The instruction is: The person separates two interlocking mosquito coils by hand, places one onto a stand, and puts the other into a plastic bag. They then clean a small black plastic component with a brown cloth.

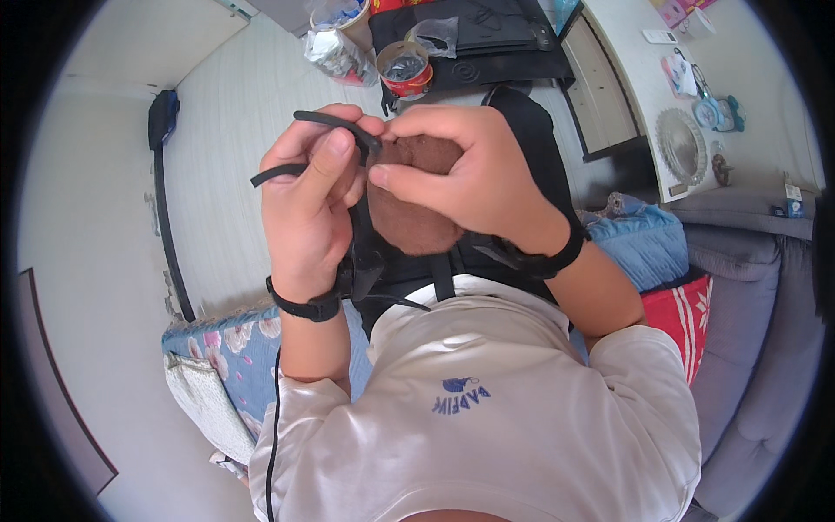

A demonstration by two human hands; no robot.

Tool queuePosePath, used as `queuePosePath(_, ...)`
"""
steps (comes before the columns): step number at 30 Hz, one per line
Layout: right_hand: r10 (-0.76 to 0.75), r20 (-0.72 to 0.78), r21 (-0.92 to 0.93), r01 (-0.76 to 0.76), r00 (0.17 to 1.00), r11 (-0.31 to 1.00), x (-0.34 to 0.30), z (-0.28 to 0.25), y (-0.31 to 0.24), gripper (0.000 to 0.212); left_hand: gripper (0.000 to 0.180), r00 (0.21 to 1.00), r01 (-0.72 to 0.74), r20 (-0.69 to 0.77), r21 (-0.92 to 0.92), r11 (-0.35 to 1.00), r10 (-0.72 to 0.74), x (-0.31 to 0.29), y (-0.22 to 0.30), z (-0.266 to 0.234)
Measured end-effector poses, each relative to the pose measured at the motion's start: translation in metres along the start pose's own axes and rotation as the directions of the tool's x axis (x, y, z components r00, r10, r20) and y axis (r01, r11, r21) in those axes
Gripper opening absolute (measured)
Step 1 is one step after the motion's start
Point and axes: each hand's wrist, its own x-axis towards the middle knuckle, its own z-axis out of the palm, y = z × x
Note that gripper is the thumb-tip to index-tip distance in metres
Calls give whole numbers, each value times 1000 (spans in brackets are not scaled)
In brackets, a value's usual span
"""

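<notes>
Above my lap, a rounded brown piece (413, 224) with a soft, fuzzy surface sits between my hands. My right hand (474, 170) grips its upper part, thumb across the front and fingers over the top edge. A thick black cord (339, 123) runs through my left hand (304, 204), which is closed on it with thumb and fingers. One cord end sticks out to the left, and a second length passes above the thumb toward the brown piece. Where the cord meets the brown piece, my fingertips partly cover it. Each wrist wears a black strap.
Ahead on the floor are a red tub (405, 74), a silver bag (337, 56) and a black case (496, 43). A white table (648, 104) at right bears a glass dish (681, 146) and a remote (659, 36). A grey sofa (739, 304) stands right; a black pole (170, 226) leans left.
</notes>
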Motion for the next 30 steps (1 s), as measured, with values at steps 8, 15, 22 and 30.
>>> queuePosePath(8,349,376,564,-511,858,649,1,-6,-3,25,24,996,-9,87,-2,1000,9,4,-4,-11)
queuePosePath(15,424,356,573,-553,833,605,-7,3,-8,21,16,956,-287,-10,169,943,293,4,-11,-8)
queuePosePath(22,463,314,575,-555,828,602,-17,14,-17,21,18,896,-379,-128,282,881,426,2,-9,-7)
queuePosePath(30,493,349,528,-602,797,599,-22,16,-26,21,27,858,-417,-179,307,856,482,2,-4,-14)
